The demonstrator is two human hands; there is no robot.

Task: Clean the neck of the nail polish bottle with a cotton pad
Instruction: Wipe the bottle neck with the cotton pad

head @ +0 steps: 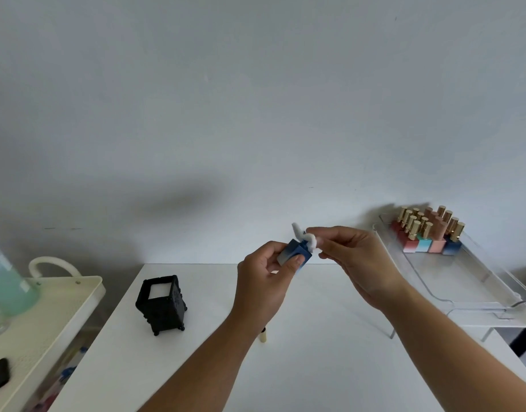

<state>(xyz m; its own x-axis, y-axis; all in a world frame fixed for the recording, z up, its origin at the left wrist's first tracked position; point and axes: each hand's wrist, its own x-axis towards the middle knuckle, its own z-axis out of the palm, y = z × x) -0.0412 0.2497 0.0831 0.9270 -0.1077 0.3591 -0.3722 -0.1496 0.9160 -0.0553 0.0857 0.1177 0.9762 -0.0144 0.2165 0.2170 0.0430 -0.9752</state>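
Observation:
My left hand [263,279] grips a square blue nail polish bottle [294,251], tilted with its top toward the right, above the far middle of the white table [300,358]. My right hand [355,257] pinches a white cotton pad [309,239] wrapped around the bottle's neck, which the pad hides. A cream-gold cap [263,335] stands on the table behind my left forearm, mostly hidden.
A black lattice holder [162,304] with white pads inside stands at the table's left. At the right, a clear tray [469,281] on a white stand holds several gold-capped polish bottles [428,230]. A cream cart [47,316] at the left carries a green bottle [6,281].

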